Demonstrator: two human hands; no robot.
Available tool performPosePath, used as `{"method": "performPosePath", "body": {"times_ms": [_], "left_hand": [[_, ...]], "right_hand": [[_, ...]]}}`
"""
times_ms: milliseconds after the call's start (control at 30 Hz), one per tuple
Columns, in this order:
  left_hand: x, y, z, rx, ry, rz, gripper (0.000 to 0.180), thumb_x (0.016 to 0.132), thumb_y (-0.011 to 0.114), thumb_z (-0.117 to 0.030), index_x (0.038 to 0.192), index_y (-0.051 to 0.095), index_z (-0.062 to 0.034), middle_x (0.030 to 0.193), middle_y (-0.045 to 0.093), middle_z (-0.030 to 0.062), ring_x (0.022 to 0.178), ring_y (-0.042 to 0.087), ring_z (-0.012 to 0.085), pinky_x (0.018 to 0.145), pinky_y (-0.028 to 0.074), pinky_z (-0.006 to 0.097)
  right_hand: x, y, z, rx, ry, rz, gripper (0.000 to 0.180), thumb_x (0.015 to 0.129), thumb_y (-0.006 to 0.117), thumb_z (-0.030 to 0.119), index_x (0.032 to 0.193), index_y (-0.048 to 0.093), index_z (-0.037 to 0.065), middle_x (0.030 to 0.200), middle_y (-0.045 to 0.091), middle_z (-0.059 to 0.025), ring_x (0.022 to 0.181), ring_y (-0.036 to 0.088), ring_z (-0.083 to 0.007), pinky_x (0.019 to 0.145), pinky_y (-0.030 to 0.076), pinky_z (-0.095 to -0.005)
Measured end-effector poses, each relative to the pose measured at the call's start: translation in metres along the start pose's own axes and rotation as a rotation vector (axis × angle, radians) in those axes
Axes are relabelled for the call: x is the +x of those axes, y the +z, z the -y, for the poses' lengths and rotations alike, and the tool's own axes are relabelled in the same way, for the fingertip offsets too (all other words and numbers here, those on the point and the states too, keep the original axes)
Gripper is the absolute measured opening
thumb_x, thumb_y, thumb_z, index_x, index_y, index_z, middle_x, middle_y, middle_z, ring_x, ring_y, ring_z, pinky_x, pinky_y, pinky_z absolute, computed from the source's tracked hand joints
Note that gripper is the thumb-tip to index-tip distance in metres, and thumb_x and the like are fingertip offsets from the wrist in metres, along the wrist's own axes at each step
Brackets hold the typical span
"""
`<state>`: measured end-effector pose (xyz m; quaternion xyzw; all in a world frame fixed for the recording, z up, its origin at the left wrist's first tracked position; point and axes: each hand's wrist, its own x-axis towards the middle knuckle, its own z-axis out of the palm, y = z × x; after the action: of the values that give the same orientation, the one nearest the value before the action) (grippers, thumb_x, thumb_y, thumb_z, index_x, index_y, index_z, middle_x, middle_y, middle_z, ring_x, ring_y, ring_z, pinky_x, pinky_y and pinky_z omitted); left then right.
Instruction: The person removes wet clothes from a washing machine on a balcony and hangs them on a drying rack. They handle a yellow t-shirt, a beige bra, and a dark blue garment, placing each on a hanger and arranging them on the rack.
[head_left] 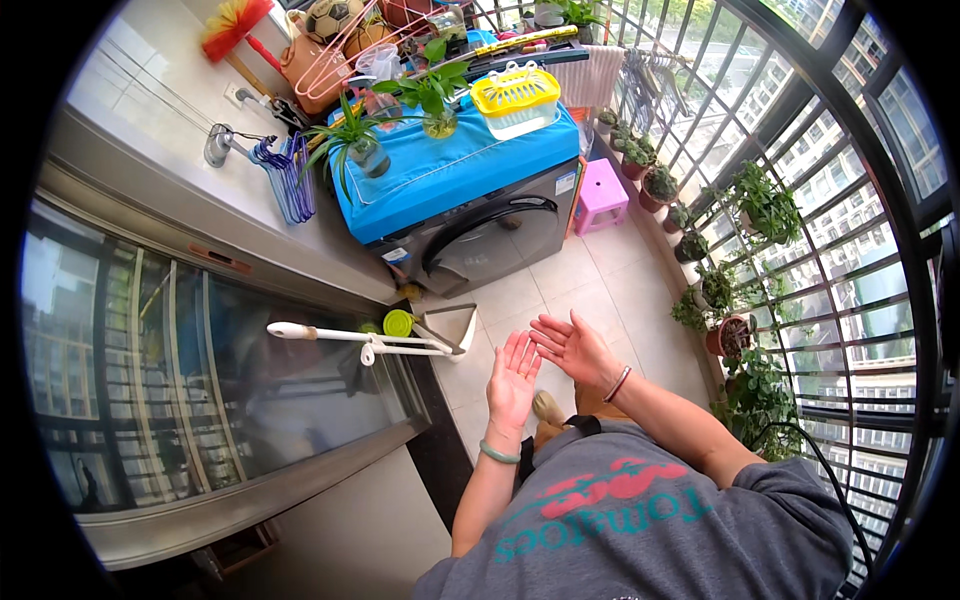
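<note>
Grey sweatshirt (640,520) fills the lower middle of the frame, closest to the camera, and both forearms rise from it toward the centre. Left hand (513,372) is held flat with the palm up, its fingers (520,345) straight and close together; it holds nothing and touches nothing. Right hand (577,348) is just beside it, also open, the fingers spread a little, and it is empty too. I judge that no handling has begun, because both hands are free above the tiled floor (590,290).

Nearest thing to the hands is the white dustpan (450,328) with its long white handle (350,338), left of centre and leaning at the sliding glass door (200,380); it looks untouched. Further away, in the upper middle, the washing machine (480,235) stands under a blue cover (450,165) with a yellow basket (515,95) on top.
</note>
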<state>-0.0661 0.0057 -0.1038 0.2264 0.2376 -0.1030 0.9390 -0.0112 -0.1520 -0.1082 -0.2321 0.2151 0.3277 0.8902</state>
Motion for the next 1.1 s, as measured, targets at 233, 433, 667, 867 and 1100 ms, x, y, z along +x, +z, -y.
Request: {"method": "performPosePath", "body": {"times_ms": [233,433,667,867,1100], "left_hand": [[-0.033,-0.003,0.012,-0.037,0.025,0.021,0.048,0.104,0.039,-0.035,0.141,0.04,-0.0044,0.145,0.042,0.011,0.133,0.04,0.0235,0.113,0.032,0.039],[-0.032,0.007,0.046,-0.082,-0.007,0.003,0.038,0.103,0.042,-0.028,0.135,0.046,-0.0065,0.134,0.051,0.0096,0.126,0.048,0.0241,0.108,0.039,0.04],[-0.025,0.015,0.13,-0.085,-0.128,-0.087,0.026,0.099,0.052,-0.021,0.122,0.053,-0.008,0.122,0.06,0.0094,0.116,0.055,0.0231,0.103,0.044,0.039],[-0.04,0.007,0.181,-0.174,-0.136,-0.183,0.021,0.099,0.053,-0.023,0.114,0.055,-0.0087,0.12,0.061,0.0101,0.113,0.057,0.023,0.101,0.046,0.039],[-0.049,-0.01,0.157,-0.219,-0.014,-0.259,0.02,0.099,0.055,-0.024,0.111,0.057,-0.0085,0.117,0.061,0.0074,0.111,0.057,0.0205,0.101,0.046,0.037]], "right_hand": [[-0.031,-0.001,-0.01,0.008,-0.001,0.017,0.058,0.104,0.031,0.044,0.135,0.044,-0.003,0.14,0.048,-0.0162,0.129,0.047,-0.0288,0.108,0.039,-0.0409],[-0.06,-0.02,0.007,0.028,-0.026,-0.005,0.054,0.104,0.034,0.041,0.13,0.047,-0.004,0.135,0.052,-0.0191,0.125,0.05,-0.0305,0.107,0.04,-0.0414],[-0.106,-0.093,0.038,0.061,0.001,-0.13,0.049,0.104,0.036,0.037,0.128,0.05,-0.003,0.13,0.055,-0.0183,0.119,0.054,-0.0296,0.103,0.043,-0.0426],[-0.121,-0.146,0.05,0.04,0.125,-0.216,0.037,0.102,0.043,0.031,0.122,0.056,0.002,0.118,0.063,-0.0127,0.107,0.06,-0.0254,0.094,0.049,-0.0398],[-0.079,-0.106,0.036,-0.071,0.3,-0.122,0.03,0.102,0.045,0.024,0.118,0.057,0.002,0.112,0.066,-0.0123,0.097,0.064,-0.0237,0.087,0.052,-0.0374]]}}
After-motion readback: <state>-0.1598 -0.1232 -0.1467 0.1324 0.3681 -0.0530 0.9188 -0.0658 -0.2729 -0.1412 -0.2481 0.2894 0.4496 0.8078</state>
